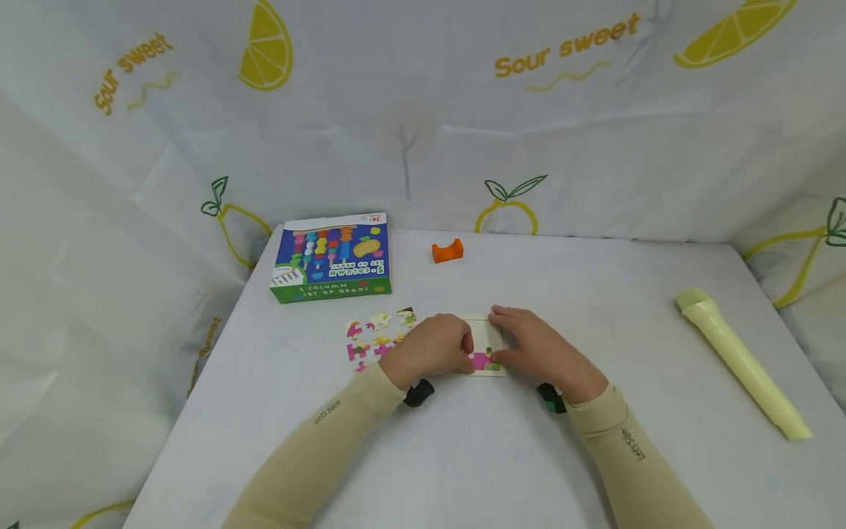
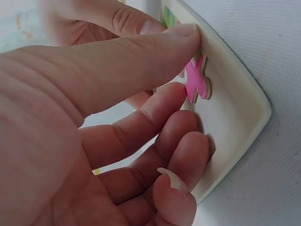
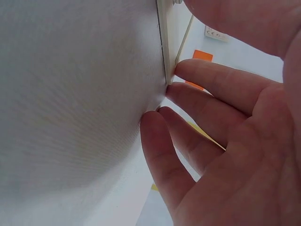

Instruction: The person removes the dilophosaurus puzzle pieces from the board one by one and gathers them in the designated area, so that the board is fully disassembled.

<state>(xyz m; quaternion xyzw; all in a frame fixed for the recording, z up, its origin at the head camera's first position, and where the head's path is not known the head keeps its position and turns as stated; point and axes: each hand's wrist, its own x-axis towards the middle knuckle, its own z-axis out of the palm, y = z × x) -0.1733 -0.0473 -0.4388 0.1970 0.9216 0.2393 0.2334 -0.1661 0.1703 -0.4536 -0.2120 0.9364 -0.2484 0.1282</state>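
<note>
A shallow cream puzzle tray point(image 1: 477, 330) lies on the table between the two hands, with pink and green pieces fitted along its near side. My left hand point(image 1: 429, 347) is over the tray's left part. In the left wrist view, its thumb and index finger pinch a pink puzzle piece point(image 2: 196, 80) low in the tray, the other fingers curled. At the tray's right side my right hand point(image 1: 538, 351) rests with fairly straight fingers against the edge. Its thumb touches the near right corner. Just left of the left hand lie several loose puzzle pieces point(image 1: 381, 322), partly covered by it.
A boxed bead set point(image 1: 330, 257) stands at the back left. An orange arch-shaped block point(image 1: 448, 251) sits behind the tray. Far to the right lies a pale yellow, microphone-shaped stick point(image 1: 743, 364). A printed white cloth point(image 1: 357, 162) hangs behind the table.
</note>
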